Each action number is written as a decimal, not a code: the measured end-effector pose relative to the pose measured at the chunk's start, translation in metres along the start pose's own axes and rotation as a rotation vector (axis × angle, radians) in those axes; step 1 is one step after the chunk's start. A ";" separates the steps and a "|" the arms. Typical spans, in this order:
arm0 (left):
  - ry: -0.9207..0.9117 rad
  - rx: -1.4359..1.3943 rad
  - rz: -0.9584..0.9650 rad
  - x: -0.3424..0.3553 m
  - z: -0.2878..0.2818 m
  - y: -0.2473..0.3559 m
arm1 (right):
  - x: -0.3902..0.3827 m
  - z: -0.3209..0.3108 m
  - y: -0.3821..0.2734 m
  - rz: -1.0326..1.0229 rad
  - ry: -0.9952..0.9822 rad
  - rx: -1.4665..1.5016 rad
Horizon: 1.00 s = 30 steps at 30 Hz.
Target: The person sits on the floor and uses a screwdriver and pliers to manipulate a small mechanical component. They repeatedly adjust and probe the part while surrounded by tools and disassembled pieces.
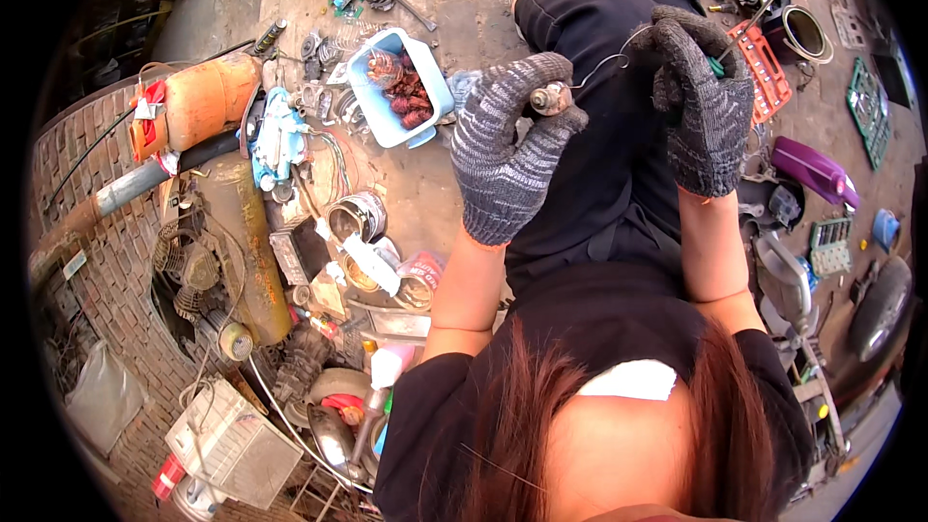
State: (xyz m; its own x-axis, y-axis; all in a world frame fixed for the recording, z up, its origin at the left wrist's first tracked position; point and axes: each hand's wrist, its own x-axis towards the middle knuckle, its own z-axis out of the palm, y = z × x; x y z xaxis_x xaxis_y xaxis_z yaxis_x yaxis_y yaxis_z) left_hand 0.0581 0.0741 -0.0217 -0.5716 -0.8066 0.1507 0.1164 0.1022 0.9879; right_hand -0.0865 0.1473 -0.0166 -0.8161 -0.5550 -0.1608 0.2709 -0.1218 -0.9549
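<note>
A: Where's the small metal part [548,100]?

B: In front of the person's trunk, up in the left hand [510,150], pinched between the thumb and forefinger of a striped grey knit glove.

A: And the right hand [709,101]?

B: Gloved the same way, fingers curled in. They grip a thin wire [607,60] at its far right end. The wire has a little loop midway, and its other end comes up to the metal part; I can't tell whether it's fixed there. Something green also shows within that grasp, partly covered.

A: What lies under the hands?

B: Dark trousers [609,150], the legs stretched toward the far side. Just left of the left hand, on the floor, sits a pale blue basin [389,128] with reddish-brown coils [411,104] in it.

A: Anything over on the right?

B: An orange tool case [762,77] just past the right hand, a purple housing [810,171] nearer than that, and a green case [868,114] farther right.

A: And the far left?

B: An orange cylinder [213,99], lying on its side, with a yellowish cylinder [253,251] on the near side of it.
</note>
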 end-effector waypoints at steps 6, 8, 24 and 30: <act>0.129 -0.193 -0.166 -0.002 -0.009 0.008 | -0.008 0.015 -0.007 -0.185 0.045 -0.131; 0.139 -0.244 -0.253 -0.002 -0.009 0.009 | -0.007 0.019 -0.006 -0.173 -0.001 -0.044; 0.206 -0.158 -0.130 0.003 -0.029 0.007 | -0.024 0.016 -0.009 0.096 -0.513 -0.063; 0.257 0.304 0.132 0.007 -0.035 -0.003 | -0.027 0.031 0.004 -0.287 -0.536 -0.214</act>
State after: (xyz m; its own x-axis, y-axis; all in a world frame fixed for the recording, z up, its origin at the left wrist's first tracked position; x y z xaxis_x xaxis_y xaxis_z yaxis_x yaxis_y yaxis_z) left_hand 0.0823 0.0482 -0.0250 -0.3418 -0.8902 0.3013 -0.0921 0.3508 0.9319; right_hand -0.0475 0.1364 -0.0078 -0.4581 -0.8655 0.2025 -0.0730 -0.1904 -0.9790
